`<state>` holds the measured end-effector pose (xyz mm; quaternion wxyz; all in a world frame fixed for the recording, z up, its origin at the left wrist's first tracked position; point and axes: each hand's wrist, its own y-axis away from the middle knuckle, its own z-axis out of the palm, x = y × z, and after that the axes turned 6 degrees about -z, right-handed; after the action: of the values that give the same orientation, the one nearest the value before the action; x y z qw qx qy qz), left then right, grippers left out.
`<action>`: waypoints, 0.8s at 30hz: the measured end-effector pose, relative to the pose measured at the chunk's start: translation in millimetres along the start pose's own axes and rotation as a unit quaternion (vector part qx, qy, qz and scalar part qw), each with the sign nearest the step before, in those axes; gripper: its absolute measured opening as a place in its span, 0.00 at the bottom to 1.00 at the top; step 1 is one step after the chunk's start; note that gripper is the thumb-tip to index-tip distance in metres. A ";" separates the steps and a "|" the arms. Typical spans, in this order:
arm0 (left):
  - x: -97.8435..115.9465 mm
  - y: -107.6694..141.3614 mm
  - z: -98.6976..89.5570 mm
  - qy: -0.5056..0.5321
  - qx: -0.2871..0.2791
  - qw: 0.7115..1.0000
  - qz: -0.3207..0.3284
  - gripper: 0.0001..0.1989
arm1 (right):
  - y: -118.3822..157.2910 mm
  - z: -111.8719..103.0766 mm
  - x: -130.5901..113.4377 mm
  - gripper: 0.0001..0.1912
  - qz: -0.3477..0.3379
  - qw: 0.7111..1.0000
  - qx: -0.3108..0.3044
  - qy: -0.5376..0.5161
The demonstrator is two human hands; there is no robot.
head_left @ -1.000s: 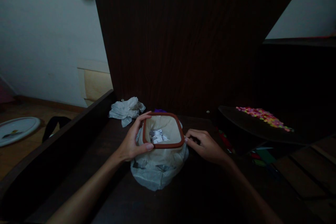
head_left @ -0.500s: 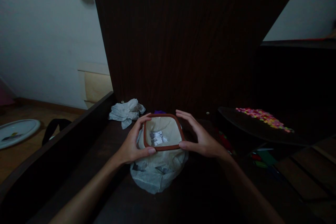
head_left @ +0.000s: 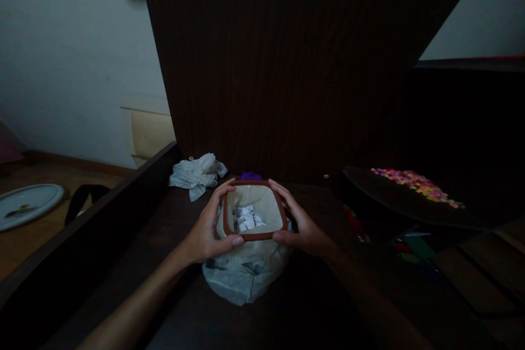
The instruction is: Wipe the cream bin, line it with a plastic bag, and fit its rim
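Note:
A small trash bin with a brown square rim stands in front of me on a dark wooden surface. A whitish plastic bag lines it and hangs down around its outside. Crumpled white paper scraps lie inside. My left hand grips the rim's left side, thumb on the near edge and fingers toward the far corner. My right hand grips the right side in the same way. The bin's body is hidden by the bag.
Behind the bin to the left lies a crumpled white plastic bag, with a purple thing near it. A raised side board borders the left. At right, a dark corner shelf holds colourful small pieces. A white lid-like disc is on the floor.
My right hand has closed in on the rim's right side; its fingers, held off before, now touch it. The left hand keeps its grip. The view has shifted slightly.

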<state>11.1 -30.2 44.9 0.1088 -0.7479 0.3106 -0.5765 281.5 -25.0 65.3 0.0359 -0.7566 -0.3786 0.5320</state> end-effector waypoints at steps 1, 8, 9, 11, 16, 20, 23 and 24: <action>-0.1 0.4 0.5 -0.005 -0.002 1.000 0.002 0.41 | -0.2 1.2 0.6 0.52 -0.005 1.000 0.004 -0.004; -4.8 3.0 -0.6 -0.008 -0.018 1.000 -0.021 0.50 | 0.2 0.0 3.0 0.52 -0.011 1.000 0.011 0.019; -5.4 5.6 -1.5 -0.005 -0.025 0.999 -0.035 0.54 | 2.5 -1.4 3.8 0.55 0.005 0.999 0.009 0.036; -6.8 14.1 -3.5 -0.019 -0.041 0.997 -0.059 0.64 | 9.3 -3.8 6.2 0.65 0.053 0.995 -0.002 0.083; -13.4 43.2 -8.2 -0.190 -0.089 0.972 -0.103 0.78 | 29.2 -0.6 13.1 0.65 0.125 0.963 -0.067 0.229; -18.5 55.4 -12.3 -0.285 -0.144 0.939 -0.131 0.46 | 35.9 7.9 19.1 0.25 0.136 0.945 -0.092 0.282; -16.5 55.9 -18.7 -0.327 -0.160 0.922 -0.133 0.16 | 38.7 11.5 26.4 0.08 0.160 0.952 -0.050 0.258; -14.6 55.7 -21.4 -0.343 -0.157 0.917 -0.129 0.14 | 40.0 12.0 28.9 0.06 0.166 0.954 -0.035 0.248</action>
<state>-29.8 -61.0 10.9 0.0148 -0.9408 0.2412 -0.2376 297.1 -39.9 19.4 0.0136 -0.9177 -0.2454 0.3121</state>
